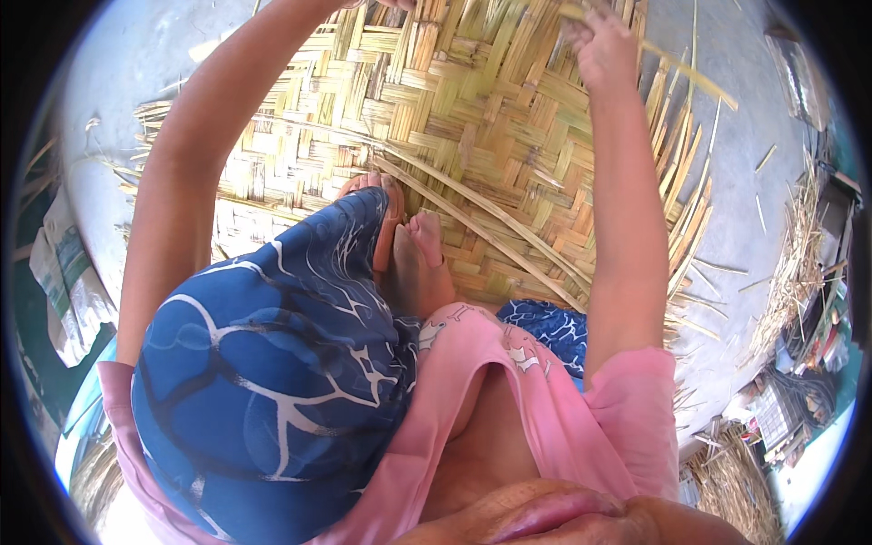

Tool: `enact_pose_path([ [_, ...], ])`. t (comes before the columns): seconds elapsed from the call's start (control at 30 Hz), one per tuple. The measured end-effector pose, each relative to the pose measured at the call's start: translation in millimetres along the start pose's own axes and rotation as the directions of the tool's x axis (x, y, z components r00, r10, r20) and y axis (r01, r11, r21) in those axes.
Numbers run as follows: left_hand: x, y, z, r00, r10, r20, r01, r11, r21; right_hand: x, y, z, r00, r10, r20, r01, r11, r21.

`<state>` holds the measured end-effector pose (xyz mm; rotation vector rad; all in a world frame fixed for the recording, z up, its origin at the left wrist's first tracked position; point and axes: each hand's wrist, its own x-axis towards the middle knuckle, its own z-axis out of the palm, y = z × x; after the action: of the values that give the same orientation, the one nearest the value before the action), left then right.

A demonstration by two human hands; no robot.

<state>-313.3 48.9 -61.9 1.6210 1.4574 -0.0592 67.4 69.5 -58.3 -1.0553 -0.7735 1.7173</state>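
Note:
A large woven mat (509, 136) of flat yellow-green strips, bamboo or cane by their look, lies on the floor before me. Across its far right part reaches my right hand (604, 50), slightly blurred, its fingers closed round a pale flat strip (695, 77) whose long end sticks out past the mat's right side. Only a sliver of my left hand (386, 3) shows at the top edge, over the mat's far side; its fingers are cut off by the frame. Two long loose strips (486, 222) lie slantwise over the weave near my feet.
My bare feet (422, 241) rest on the mat's near part, beside my raised knee in blue patterned cloth (282, 363). Unwoven strip ends (686, 209) fan out along the right edge. A heap of straw-like scraps (790, 272) and piled belongings (790, 409) line the right side.

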Motion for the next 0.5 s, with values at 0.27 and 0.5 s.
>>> enact_pose_path([
  [0.27, -54.5, 56.6, 11.0, 0.991, -0.105, -0.087, 0.131, 0.913, 0.387, -94.5, 16.7, 17.0, 0.974, -0.042, -0.221, -0.068, 0.880, -0.470],
  [0.5, -43.0, 39.7, 16.8, 0.991, -0.135, 0.000, 0.115, 0.845, 0.523, -111.2, 26.0, 18.2, 0.979, -0.062, -0.196, -0.047, 0.861, -0.507],
])
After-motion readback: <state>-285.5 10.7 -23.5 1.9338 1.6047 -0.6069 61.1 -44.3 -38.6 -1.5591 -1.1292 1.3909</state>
